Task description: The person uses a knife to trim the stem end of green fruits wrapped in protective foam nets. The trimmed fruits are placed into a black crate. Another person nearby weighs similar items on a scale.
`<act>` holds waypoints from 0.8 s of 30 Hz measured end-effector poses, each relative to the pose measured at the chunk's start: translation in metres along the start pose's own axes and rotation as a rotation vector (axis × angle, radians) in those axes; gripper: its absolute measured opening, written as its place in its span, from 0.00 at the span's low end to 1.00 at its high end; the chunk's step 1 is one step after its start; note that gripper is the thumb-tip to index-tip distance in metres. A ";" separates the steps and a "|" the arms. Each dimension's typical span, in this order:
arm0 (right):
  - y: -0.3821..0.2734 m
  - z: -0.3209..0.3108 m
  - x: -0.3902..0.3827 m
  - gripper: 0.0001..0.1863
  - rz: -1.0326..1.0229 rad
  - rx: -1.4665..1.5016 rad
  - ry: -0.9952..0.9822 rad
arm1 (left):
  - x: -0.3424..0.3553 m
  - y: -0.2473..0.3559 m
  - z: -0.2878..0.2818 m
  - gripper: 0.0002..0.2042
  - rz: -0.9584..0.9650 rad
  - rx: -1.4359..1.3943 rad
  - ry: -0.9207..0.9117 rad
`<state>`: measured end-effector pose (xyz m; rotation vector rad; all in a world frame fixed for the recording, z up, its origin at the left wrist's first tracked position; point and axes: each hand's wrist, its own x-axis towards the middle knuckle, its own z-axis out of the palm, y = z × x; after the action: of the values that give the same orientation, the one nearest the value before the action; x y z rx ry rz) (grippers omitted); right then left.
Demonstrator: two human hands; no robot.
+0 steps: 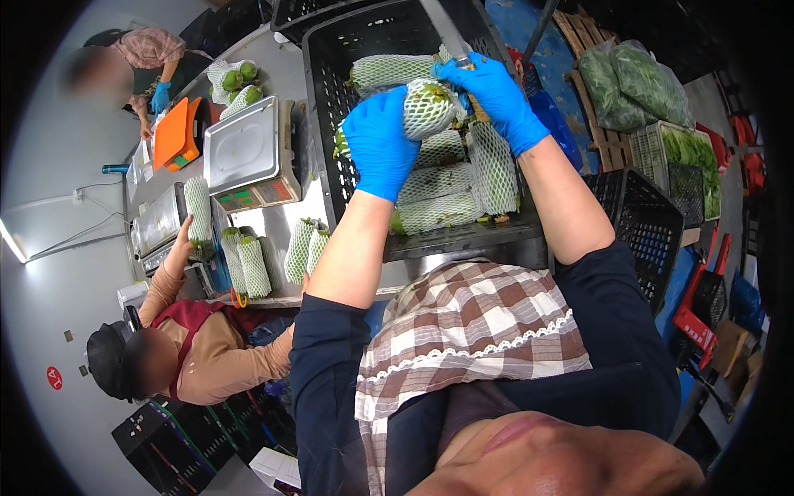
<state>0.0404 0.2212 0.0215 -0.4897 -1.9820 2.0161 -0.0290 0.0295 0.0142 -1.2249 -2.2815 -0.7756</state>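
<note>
Wearer's face (538, 459) cropped, left grip (382, 140) around netted vegetable (428, 111), right grip (495, 95) on metal blade (445, 30), far end cropped

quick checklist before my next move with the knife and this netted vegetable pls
1. Gloves on: ok, left hand and right hand are both in blue gloves.
2. Vegetable held: ok, the left hand grips the netted vegetable.
3. Blade direction: ok, the knife in the right hand points up and away from the left hand.
4. Cutting edge: cannot tell which side is sharp.
5. Clear space below: not ok, other wrapped vegetables lie under the hands in the black crate.
6. Co-worker out of reach: cannot tell, the nearer hand is mostly hidden behind your left forearm.
</note>
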 end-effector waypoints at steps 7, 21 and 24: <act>0.007 0.009 0.000 0.20 0.071 -0.205 -0.035 | -0.003 0.002 0.001 0.24 0.012 0.062 -0.049; 0.003 0.011 -0.003 0.14 0.020 -0.211 -0.002 | -0.001 -0.004 -0.001 0.28 -0.046 -0.129 0.063; 0.005 0.002 0.005 0.14 -0.017 -0.321 0.122 | 0.002 -0.003 -0.002 0.29 -0.167 -0.288 0.092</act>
<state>0.0354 0.2216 0.0168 -0.6442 -2.2320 1.6194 -0.0328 0.0285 0.0160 -1.0989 -2.2741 -1.2306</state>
